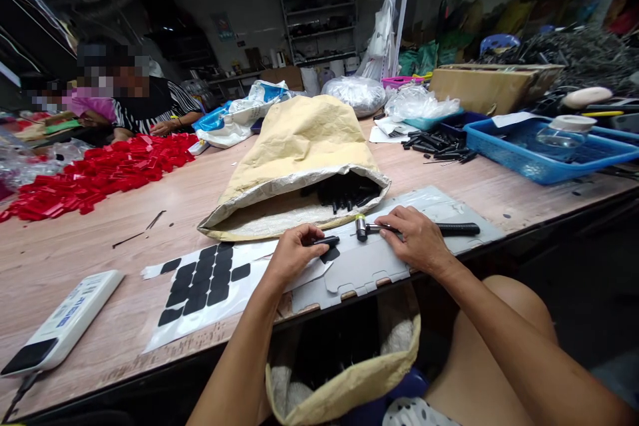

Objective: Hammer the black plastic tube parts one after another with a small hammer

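My left hand (294, 254) pinches a short black tube-like piece (327, 241) between thumb and fingers, above the front edge of the table. A black rounded patch (330, 255) lies just under it. My right hand (415, 237) is curled over the shaft of a small hammer (456, 229) with a black grip; its metal head with a yellow face points left. The hammer lies over a grey board (367, 273). To the left, a white sheet (224, 309) carries several black rounded-square stickers (202, 273). A yellow sack (309, 140) gapes toward me with black pieces (347, 193) inside.
A second open sack (344, 389) hangs below the table edge. At left are a white power bank-like device (64, 319) and a red heap (100, 173). Blue trays (529, 163) and black pieces (434, 143) stand right. A person (154, 103) sits across the table.
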### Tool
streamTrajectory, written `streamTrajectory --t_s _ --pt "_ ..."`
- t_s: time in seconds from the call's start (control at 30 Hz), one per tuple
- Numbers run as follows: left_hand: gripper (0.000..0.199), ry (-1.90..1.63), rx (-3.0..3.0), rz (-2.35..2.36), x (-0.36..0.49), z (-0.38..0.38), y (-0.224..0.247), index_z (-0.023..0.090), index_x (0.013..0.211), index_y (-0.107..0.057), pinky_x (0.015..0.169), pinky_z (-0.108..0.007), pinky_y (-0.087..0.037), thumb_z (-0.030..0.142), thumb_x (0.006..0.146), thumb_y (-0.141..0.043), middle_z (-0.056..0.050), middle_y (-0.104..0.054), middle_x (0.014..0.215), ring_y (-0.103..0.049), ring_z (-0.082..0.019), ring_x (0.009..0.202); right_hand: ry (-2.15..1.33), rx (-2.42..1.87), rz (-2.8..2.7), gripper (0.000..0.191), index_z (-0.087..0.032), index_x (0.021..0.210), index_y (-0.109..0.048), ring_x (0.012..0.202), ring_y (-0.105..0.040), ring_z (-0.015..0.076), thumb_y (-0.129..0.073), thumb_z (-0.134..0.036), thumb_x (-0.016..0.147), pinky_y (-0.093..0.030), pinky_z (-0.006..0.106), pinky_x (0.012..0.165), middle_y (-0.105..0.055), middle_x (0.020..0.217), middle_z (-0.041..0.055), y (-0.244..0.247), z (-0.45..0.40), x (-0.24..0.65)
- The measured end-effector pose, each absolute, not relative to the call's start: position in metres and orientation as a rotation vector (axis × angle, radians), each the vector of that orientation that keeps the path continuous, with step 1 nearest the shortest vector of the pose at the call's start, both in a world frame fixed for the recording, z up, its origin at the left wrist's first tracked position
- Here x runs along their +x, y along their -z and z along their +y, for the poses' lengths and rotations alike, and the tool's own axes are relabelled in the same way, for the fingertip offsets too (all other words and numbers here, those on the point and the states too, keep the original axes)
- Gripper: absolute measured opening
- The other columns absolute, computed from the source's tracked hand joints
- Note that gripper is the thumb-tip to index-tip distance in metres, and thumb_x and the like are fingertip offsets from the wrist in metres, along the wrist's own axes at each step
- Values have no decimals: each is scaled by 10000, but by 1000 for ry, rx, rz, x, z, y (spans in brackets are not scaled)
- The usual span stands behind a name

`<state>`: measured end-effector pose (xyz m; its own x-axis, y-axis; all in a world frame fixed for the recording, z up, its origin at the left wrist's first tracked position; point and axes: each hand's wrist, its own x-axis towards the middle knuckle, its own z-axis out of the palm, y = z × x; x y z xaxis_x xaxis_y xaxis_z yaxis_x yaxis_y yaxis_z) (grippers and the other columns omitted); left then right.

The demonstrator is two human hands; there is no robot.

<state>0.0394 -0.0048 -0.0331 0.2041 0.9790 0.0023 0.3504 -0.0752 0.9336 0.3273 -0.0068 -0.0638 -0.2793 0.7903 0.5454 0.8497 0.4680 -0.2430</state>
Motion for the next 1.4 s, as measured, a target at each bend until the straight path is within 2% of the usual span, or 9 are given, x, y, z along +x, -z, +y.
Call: streamTrajectory --t_s 0.1,0.27,0.43,0.53,0.7,0.83,0.93,1.23,1.4 --pt "218 -848 1825 1374 36 -7 36 178 902 -716 696 -276 -443 273 717 -780 -18 -675 881 -575 -152 762 128 -1356 -2109 212 -242 1074 -730 904 -569 217 -606 -261 903 -445 345 823 -659 938 41 64 -7 327" --pt "314 -913 1965 1367 32 -9 35 195 1022 -730 789 -303 -468 261 723 -799 -42 -670 997 -608 -192 911 141 -1348 -2106 199 -243 1062 -729 900 -572 214 -606 -257 906 -445 337 820 -657 931 42 63 -8 326" --pt "172 -875 2026 1406 35 -8 39 192 947 -730 736 -302 -445 271 795 -727 -37 -653 930 -588 -184 835 159 -1335 -2114 197 -243 1067 -725 889 -570 212 -589 -261 926 -442 335 817 -660 929 44 64 -6 327" --pt "151 -856 2046 1401 38 -8 39 195 924 -721 728 -298 -428 254 785 -721 -24 -647 890 -565 -178 811 174 -1319 -2141 207 -240 1074 -725 879 -572 210 -564 -257 944 -444 337 806 -663 928 47 65 -5 330" --pt "145 -848 2044 1371 40 -9 36 206 901 -729 804 -313 -427 199 757 -721 -17 -686 903 -576 -205 908 140 -1293 -2086 264 -243 1149 -710 922 -612 211 -504 -267 985 -478 333 821 -681 942 54 53 -13 322" --pt "152 -855 2039 1356 40 -10 36 202 902 -743 854 -340 -431 180 752 -742 -29 -702 903 -588 -225 939 -65 -1221 -1976 311 -253 1249 -671 962 -649 197 -475 -284 1009 -507 312 842 -701 986 53 33 -28 295" --pt "169 -873 2020 1341 39 -9 38 207 920 -759 869 -354 -439 177 754 -756 -37 -714 913 -601 -231 938 -153 -1170 -1978 316 -268 1244 -680 936 -664 192 -468 -270 1010 -525 309 828 -708 971 51 22 -39 274" --pt "76 -866 2071 1303 36 -7 41 211 849 -787 799 -323 -434 225 799 -731 -22 -645 807 -579 -204 849 73 -1196 -2086 383 -313 1245 -697 893 -636 186 -477 -151 975 -504 283 748 -681 908 40 35 -47 252" --pt "160 -908 2028 1296 37 -7 42 202 924 -792 837 -331 -437 182 768 -766 -35 -686 864 -603 -215 896 75 -1231 -1978 358 -298 1259 -693 909 -642 185 -470 -191 999 -503 282 799 -688 921 44 30 -44 259"
